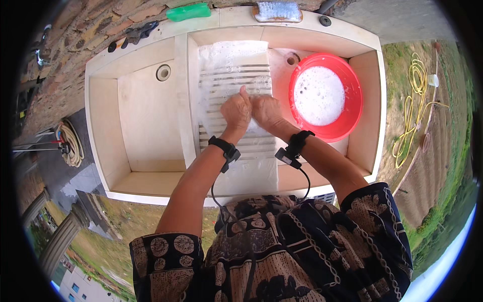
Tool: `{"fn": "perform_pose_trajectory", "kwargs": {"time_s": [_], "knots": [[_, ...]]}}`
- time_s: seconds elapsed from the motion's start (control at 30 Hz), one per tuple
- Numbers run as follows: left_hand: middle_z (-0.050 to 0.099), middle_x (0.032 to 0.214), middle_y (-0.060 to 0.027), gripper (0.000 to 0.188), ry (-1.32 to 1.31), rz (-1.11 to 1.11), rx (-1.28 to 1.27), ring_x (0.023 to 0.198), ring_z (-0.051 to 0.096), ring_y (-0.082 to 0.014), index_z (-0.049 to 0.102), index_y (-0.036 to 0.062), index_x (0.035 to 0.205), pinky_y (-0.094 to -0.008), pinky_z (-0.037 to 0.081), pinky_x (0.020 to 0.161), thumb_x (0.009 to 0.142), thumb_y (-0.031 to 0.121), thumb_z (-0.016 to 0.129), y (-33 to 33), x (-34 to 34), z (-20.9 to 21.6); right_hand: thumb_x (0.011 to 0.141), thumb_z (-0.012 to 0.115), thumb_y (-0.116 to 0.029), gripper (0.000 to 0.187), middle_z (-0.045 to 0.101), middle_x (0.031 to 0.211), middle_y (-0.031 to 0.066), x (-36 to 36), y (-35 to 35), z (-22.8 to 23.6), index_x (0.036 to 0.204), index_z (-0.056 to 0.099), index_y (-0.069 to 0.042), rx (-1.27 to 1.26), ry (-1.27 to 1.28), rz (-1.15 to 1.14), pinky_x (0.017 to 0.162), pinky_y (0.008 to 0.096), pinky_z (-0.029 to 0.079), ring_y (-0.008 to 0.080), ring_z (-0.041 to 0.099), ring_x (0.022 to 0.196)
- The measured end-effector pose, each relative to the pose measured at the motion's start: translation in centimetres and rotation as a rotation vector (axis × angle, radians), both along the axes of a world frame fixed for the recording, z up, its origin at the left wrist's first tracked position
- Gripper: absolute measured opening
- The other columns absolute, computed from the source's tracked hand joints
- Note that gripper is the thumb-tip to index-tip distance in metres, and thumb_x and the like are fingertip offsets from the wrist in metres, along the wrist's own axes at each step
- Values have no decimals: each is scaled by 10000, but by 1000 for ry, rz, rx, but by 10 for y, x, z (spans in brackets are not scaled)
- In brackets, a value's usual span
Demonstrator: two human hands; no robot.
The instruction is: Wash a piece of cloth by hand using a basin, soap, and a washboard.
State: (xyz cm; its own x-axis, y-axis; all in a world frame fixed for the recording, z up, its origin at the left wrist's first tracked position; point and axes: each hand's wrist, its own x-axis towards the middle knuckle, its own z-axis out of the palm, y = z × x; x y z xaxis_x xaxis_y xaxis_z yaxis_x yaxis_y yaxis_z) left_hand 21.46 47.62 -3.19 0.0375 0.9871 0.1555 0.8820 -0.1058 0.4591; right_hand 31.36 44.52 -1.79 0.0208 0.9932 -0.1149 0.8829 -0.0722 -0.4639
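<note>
Over a ribbed washboard built into the sink, my two hands meet with the knuckles close together. My left hand is closed, its thumb pointing away from me. Beside it, my right hand is curled into a fist. White, sudsy stuff shows around and just below the fists; whether it is cloth or only foam I cannot tell. Suds cover the far part of the board. To the right, a red basin holds water topped with white foam.
The pale sink's left compartment has a round drain. Along the far rim lie a green block, a scrubbing brush, a dark round stopper and a dark rag. A yellow hose lies on the ground at right.
</note>
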Motion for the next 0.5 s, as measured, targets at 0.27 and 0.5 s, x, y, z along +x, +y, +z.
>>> {"fn": "perform_pose_trajectory", "kwargs": {"time_s": [0.27,0.5], "knots": [[645,748,-171,422,-69,-220,-114,798,571,-375,642,45,725,-494,420,771,969,298,408,-48,-4,18,846,519,-255,215,575,944,159,4,-55,-4,884,608,-63,256,-99,-40,796,446,370,330,505,941],[555,761,-129,277,-201,-247,74,786,504,-327,557,64,749,-440,376,764,952,208,436,-151,-33,33,792,557,-215,138,470,831,129,-3,-130,17,792,521,-81,354,129,249,713,434,338,309,463,812]]}}
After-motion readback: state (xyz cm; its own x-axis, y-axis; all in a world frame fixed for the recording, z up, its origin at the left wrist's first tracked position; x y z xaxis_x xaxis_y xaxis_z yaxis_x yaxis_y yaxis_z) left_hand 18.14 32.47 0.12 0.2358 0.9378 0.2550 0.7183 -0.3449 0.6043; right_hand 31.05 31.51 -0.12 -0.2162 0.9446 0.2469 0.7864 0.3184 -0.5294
